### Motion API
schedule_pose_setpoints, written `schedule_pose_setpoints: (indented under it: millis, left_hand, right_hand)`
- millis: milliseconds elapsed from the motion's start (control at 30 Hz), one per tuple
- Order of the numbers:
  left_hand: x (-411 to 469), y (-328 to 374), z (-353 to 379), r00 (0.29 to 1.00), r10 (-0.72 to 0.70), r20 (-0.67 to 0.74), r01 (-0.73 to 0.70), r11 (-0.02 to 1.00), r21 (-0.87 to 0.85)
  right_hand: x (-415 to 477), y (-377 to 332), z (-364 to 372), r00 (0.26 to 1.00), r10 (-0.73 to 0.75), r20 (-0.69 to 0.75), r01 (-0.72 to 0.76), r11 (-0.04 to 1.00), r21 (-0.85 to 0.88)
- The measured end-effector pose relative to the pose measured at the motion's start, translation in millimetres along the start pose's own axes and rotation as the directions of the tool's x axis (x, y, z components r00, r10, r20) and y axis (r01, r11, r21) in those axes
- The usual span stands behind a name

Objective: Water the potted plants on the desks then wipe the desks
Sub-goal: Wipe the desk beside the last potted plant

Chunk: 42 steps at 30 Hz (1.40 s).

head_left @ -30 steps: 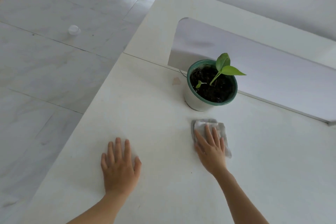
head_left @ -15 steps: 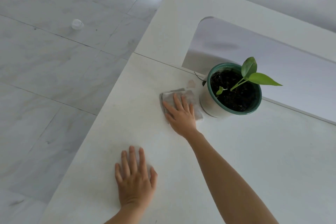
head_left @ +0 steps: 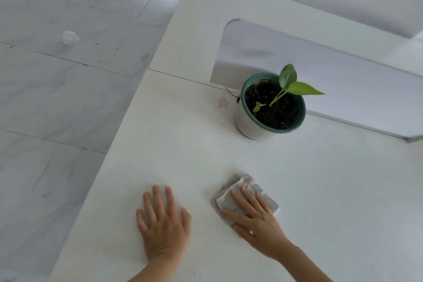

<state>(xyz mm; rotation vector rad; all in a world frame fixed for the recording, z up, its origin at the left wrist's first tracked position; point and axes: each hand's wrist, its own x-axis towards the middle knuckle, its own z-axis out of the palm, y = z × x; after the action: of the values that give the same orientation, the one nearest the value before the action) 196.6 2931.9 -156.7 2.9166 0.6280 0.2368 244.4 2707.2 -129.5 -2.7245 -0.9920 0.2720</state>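
A white pot with a green rim [head_left: 251, 125] stands on the white desk [head_left: 183, 144], holding dark soil and a small green-leaved plant [head_left: 295, 86]. A folded grey cloth [head_left: 246, 186] lies flat on the desk, nearer to me than the pot. My right hand [head_left: 258, 224] presses flat on the cloth, fingers spread, covering its near half. To the left of the cloth, my left hand [head_left: 163, 226] rests palm down on the bare desk and holds nothing.
A small pale stain [head_left: 222, 102] marks the desk left of the pot. A white divider panel [head_left: 320, 71] rises behind the pot. The desk's left edge drops to a grey tiled floor, where a small clear round object [head_left: 69, 38] lies.
My right hand has slid the cloth from beside the pot back towards me, close to my left hand. The left hand stays flat on the desk.
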Motion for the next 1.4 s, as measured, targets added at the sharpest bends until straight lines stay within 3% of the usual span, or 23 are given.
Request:
schedule_pose_setpoints:
  millis: [133, 200, 267, 367, 433, 567, 667, 767, 900, 1000, 1067, 1133, 1200, 1233, 1300, 1400]
  left_hand:
    - [-0.1, -0.7, 1.3, 1.000, 0.001, -0.007, -0.001, 1.000, 0.001]
    - [-0.1, -1.3, 2.8, 1.000, 0.000, -0.011, -0.001, 1.000, -0.003]
    - [-1.3, -1.2, 4.0, 1.000, 0.007, -0.026, -0.007, 1.000, 0.000]
    - [-1.5, -1.6, 5.8, 0.999, 0.011, -0.052, -0.011, 1.000, 0.001]
    - [-2.0, -1.6, 6.8, 0.998, 0.019, -0.061, -0.018, 1.000, 0.014]
    - [-1.2, -2.3, 9.3, 0.998, 0.025, -0.066, -0.024, 0.999, 0.023]
    - [-1.2, -1.1, 8.4, 0.998, 0.015, -0.056, -0.015, 1.000, -0.004]
    - [0.7, -0.4, 2.8, 1.000, 0.003, -0.015, -0.003, 0.999, -0.050]
    - [4.1, 1.0, -9.5, 0.994, -0.013, 0.107, 0.024, 0.994, -0.105]
    - [6.7, -0.1, -19.1, 0.973, -0.021, 0.232, 0.052, 0.990, -0.131]
    - [4.8, -1.5, -27.9, 0.947, 0.005, 0.320, 0.065, 0.976, -0.208]
    - [3.1, -6.8, -30.5, 0.946, 0.051, 0.319, 0.060, 0.942, -0.330]
    - [2.3, -22.7, -34.1, 0.966, 0.103, 0.236, 0.053, 0.817, -0.574]
    - [3.5, -33.6, -45.1, 0.975, 0.095, 0.200, 0.066, 0.736, -0.673]
    - [1.2, -54.3, -66.6, 0.984, 0.011, 0.179, 0.138, 0.586, -0.798]
    - [-18.6, -92.4, -86.0, 0.965, -0.155, 0.213, 0.258, 0.390, -0.884]
  right_hand:
    - [-21.2, 62.6, -19.4, 0.949, 0.316, 0.020, -0.316, 0.949, -0.013]
    - [-17.5, 88.5, -33.5, 0.833, 0.553, -0.004, -0.552, 0.833, 0.015]
    - [-2.8, 98.4, -45.1, 0.673, 0.740, 0.020, -0.738, 0.668, 0.099]
    - [31.5, 92.7, -50.1, 0.510, 0.860, 0.022, -0.845, 0.496, 0.198]
    - [46.9, 87.2, -47.7, 0.475, 0.879, 0.031, -0.858, 0.455, 0.240]
    - [53.0, 73.2, -46.6, 0.550, 0.835, 0.018, -0.813, 0.530, 0.239]
    - [49.9, 51.0, -41.7, 0.656, 0.755, -0.002, -0.737, 0.641, 0.212]
    - [38.1, 20.1, -34.2, 0.772, 0.634, 0.043, -0.627, 0.749, 0.217]
    - [10.2, -27.8, -23.7, 0.857, 0.507, 0.095, -0.515, 0.827, 0.226]
    - [-8.0, -47.6, -21.4, 0.861, 0.503, 0.075, -0.504, 0.825, 0.255]
    - [-15.1, -54.7, -24.8, 0.826, 0.561, 0.060, -0.554, 0.787, 0.270]
    - [-19.0, -55.3, -26.4, 0.777, 0.630, 0.001, -0.612, 0.754, 0.241]
    - [-18.8, -59.0, -32.4, 0.698, 0.716, 0.016, -0.706, 0.684, 0.186]
    - [-18.3, -60.2, -33.6, 0.692, 0.722, -0.014, -0.713, 0.686, 0.141]
    - [-18.4, -58.0, -35.9, 0.717, 0.693, -0.070, -0.695, 0.719, -0.007]
    - [-15.1, -51.1, -29.9, 0.702, 0.703, -0.116, -0.712, 0.700, -0.061]
